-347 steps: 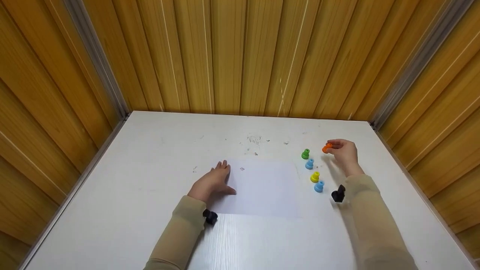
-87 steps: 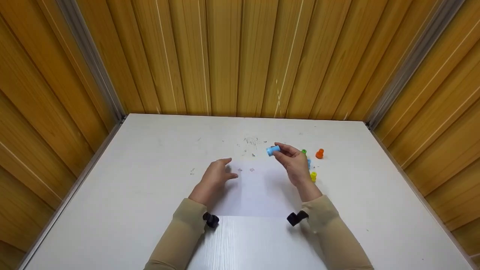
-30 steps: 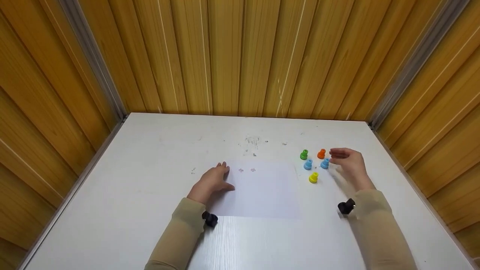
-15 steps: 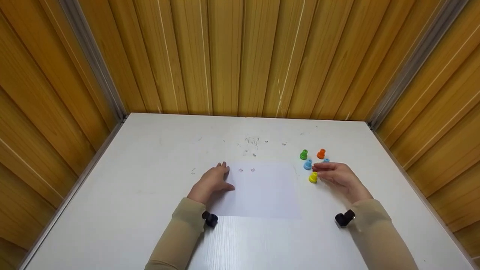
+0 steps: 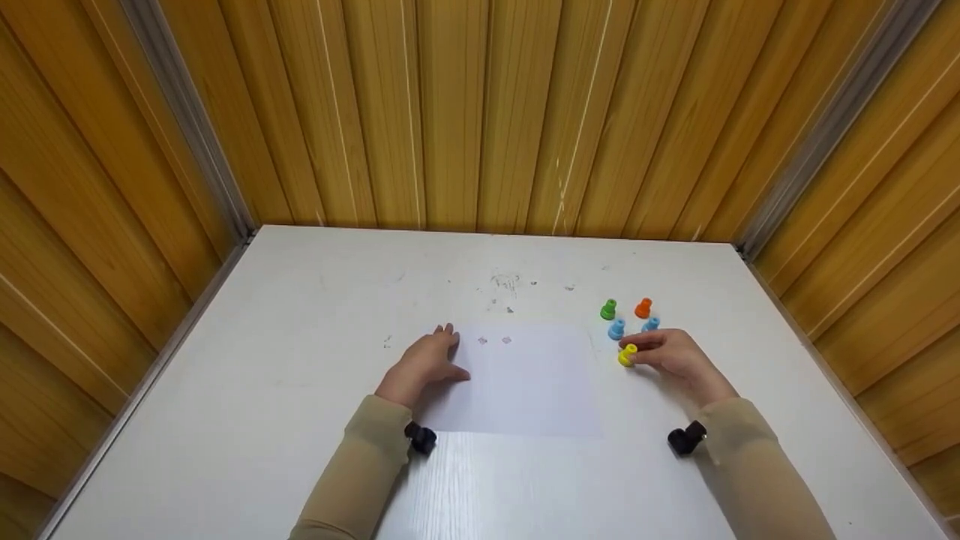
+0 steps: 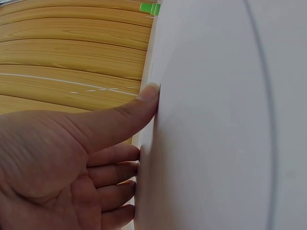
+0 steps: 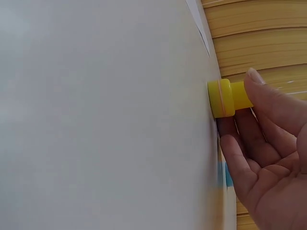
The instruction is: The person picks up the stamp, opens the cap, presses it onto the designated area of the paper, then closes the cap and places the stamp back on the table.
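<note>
My right hand (image 5: pixel 679 361) pinches the yellow stamp (image 5: pixel 626 358) by its knob between thumb and fingers. In the right wrist view the yellow stamp (image 7: pixel 222 98) stands with its wide base at the table surface. The fingers of my left hand (image 5: pixel 421 366) lie spread on the left edge of a white sheet of paper (image 5: pixel 534 390), with the thumb apart. Near the top of the paper sit two small printed marks, a left mark (image 5: pixel 482 340) and a right mark (image 5: pixel 506 340).
Behind the yellow stamp stand a green stamp (image 5: pixel 608 309), an orange stamp (image 5: pixel 643 308), a blue stamp (image 5: pixel 616 329) and another blue stamp (image 5: pixel 651 324) partly behind my right hand. Ink smudges (image 5: pixel 506 281) dot the white table (image 5: pixel 315 315). Wood-look walls (image 5: pixel 450 112) enclose it.
The orange stamp was set down; a blue one was taken over the paper, then placed near the orange. A second mark appeared. My right hand moved from that blue stamp to the yellow one.
</note>
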`<action>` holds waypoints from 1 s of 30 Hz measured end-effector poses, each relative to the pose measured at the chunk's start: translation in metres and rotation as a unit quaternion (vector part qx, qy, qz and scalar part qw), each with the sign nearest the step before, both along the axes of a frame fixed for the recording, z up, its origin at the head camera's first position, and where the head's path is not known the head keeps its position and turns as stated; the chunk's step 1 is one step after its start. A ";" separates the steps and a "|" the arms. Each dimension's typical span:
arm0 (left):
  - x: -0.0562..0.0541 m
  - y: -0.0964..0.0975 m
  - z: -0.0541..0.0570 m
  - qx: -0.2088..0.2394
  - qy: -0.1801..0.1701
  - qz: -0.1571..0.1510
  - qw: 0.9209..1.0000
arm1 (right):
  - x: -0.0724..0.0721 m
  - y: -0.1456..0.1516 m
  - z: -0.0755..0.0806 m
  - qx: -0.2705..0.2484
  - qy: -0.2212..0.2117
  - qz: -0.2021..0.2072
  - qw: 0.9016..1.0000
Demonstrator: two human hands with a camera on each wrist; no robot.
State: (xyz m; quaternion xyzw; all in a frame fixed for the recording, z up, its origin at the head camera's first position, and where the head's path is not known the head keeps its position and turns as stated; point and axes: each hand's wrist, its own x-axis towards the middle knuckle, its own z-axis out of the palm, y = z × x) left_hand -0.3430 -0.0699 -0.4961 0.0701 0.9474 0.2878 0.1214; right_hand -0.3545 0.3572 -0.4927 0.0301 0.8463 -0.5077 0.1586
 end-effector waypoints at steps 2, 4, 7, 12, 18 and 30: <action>0.000 -0.001 0.001 -0.003 0.004 -0.007 1.000 | 0.000 0.000 -0.001 0.011 0.006 0.001 1.000; 0.001 -0.001 0.001 -0.005 0.007 -0.013 1.000 | -0.001 0.000 -0.001 0.018 0.011 0.000 1.000; 0.001 -0.002 0.001 -0.004 0.006 -0.016 1.000 | -0.001 -0.001 -0.001 0.026 0.008 -0.006 1.000; 0.000 0.000 0.001 -0.011 0.004 -0.014 1.000 | 0.000 -0.002 0.002 0.032 0.001 -0.011 0.999; 0.000 0.003 0.002 -0.022 0.000 -0.009 1.000 | 0.001 -0.007 0.009 0.031 -0.003 -0.016 0.999; -0.002 0.002 0.005 -0.039 0.014 -0.023 0.999 | 0.009 -0.046 0.031 -0.106 0.065 -0.015 0.992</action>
